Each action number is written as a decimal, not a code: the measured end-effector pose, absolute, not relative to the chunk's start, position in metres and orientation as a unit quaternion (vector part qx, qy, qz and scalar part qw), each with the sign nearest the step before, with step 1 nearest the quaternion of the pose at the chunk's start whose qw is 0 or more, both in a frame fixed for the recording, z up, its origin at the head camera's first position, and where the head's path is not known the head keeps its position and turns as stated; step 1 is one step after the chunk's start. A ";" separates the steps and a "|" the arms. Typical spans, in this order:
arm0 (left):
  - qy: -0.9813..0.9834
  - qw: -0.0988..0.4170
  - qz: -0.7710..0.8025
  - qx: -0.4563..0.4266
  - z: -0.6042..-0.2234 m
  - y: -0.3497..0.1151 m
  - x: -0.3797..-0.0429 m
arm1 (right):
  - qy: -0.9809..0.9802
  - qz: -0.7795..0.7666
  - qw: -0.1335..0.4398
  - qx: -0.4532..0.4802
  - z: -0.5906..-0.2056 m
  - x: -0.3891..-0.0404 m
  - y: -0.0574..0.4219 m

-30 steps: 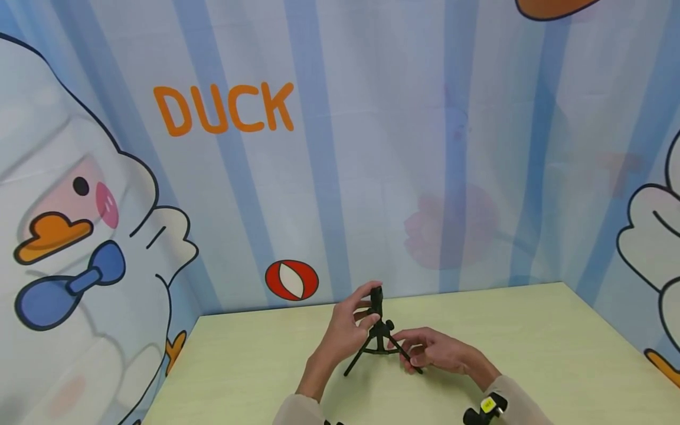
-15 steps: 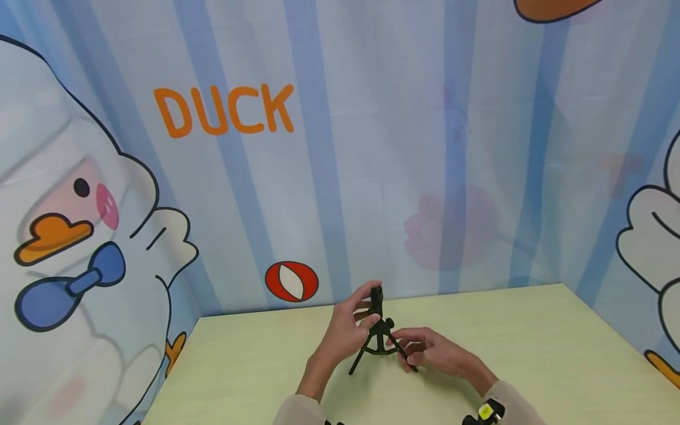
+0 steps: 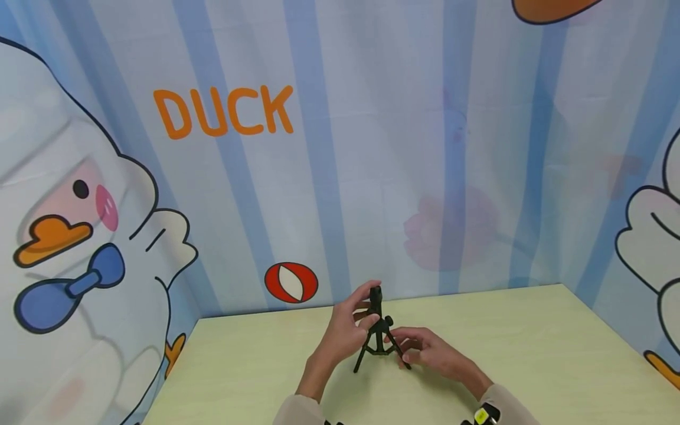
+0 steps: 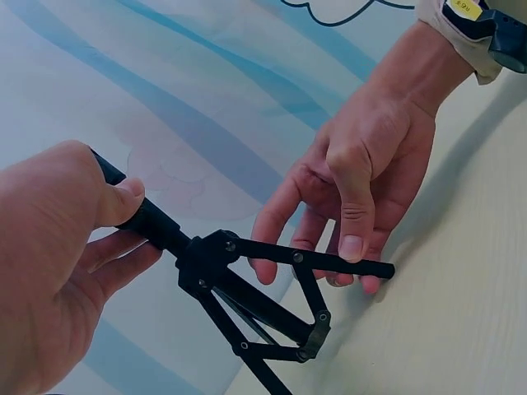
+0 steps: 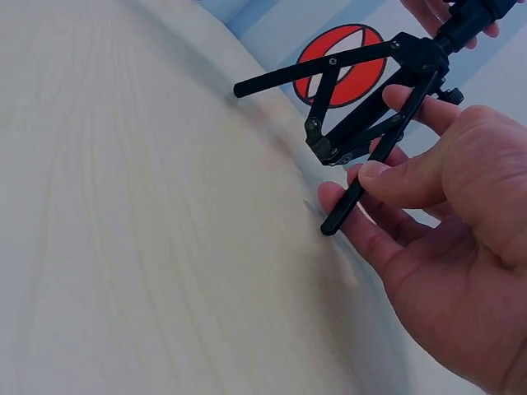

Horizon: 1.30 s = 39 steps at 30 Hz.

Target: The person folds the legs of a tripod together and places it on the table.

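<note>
A small black tripod stands upright in the head view, its legs partly spread and joined by braces to the centre column. My left hand grips its upper part, thumb in front, one finger reaching up to the top. In the left wrist view the left hand's thumb lies along the tripod's black shaft. My right hand pinches the right-hand leg. Seen from the right wrist, the thumb presses that leg against the fingers. A small knob shows near the hub.
The pale yellow table lies under both hands. Behind it hangs a blue and white striped cloth with printed ducks, lettering and a red ball. Wrist cameras sit at the sleeves.
The tripod's legs have drawn closer together. My right hand has moved slightly left with the leg it pinches, while my left hand keeps its hold on the top.
</note>
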<state>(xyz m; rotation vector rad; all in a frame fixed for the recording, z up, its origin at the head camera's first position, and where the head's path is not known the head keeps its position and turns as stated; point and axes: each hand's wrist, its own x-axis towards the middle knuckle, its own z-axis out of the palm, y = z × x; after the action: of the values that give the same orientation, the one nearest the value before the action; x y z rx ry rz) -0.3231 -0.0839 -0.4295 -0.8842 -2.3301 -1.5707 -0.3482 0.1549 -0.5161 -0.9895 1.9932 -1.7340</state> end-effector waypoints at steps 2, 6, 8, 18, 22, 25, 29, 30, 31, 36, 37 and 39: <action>-0.788 0.098 -0.530 -0.298 -0.429 -0.084 -0.323 | 0.695 -0.612 0.151 -0.346 -0.517 -0.348 0.153; -0.789 0.097 -0.530 -0.297 -0.429 -0.085 -0.323 | 0.689 -0.618 0.133 -0.356 -0.520 -0.349 0.150; -0.789 0.097 -0.530 -0.294 -0.429 -0.086 -0.323 | 0.688 -0.618 0.127 -0.359 -0.520 -0.349 0.149; -0.787 0.097 -0.532 -0.299 -0.429 -0.086 -0.324 | 0.719 -0.594 0.129 -0.337 -0.517 -0.348 0.149; -0.787 0.097 -0.532 -0.298 -0.429 -0.085 -0.324 | 0.729 -0.583 0.128 -0.334 -0.516 -0.346 0.151; -0.786 0.099 -0.532 -0.300 -0.429 -0.085 -0.324 | 0.726 -0.583 0.124 -0.344 -0.517 -0.346 0.151; -0.785 0.102 -0.530 -0.303 -0.430 -0.084 -0.325 | 0.718 -0.589 0.113 -0.354 -0.519 -0.347 0.150; -0.785 0.102 -0.530 -0.304 -0.430 -0.084 -0.325 | 0.717 -0.591 0.110 -0.354 -0.519 -0.347 0.149; -0.785 0.101 -0.530 -0.304 -0.430 -0.083 -0.324 | 0.715 -0.593 0.107 -0.354 -0.520 -0.347 0.149; -0.785 0.097 -0.531 -0.305 -0.428 -0.082 -0.324 | 0.708 -0.605 0.093 -0.354 -0.522 -0.347 0.146; -0.785 0.096 -0.531 -0.304 -0.427 -0.082 -0.324 | 0.706 -0.606 0.090 -0.355 -0.523 -0.347 0.146; -0.784 0.096 -0.532 -0.304 -0.428 -0.082 -0.325 | 0.705 -0.608 0.086 -0.356 -0.524 -0.348 0.145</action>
<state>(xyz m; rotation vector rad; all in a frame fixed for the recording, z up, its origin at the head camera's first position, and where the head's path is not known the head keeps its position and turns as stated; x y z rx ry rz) -0.3248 -0.0816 -0.4276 -0.9020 -2.3243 -1.5752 -0.3479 0.1448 -0.5245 -1.0609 2.1000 -1.8119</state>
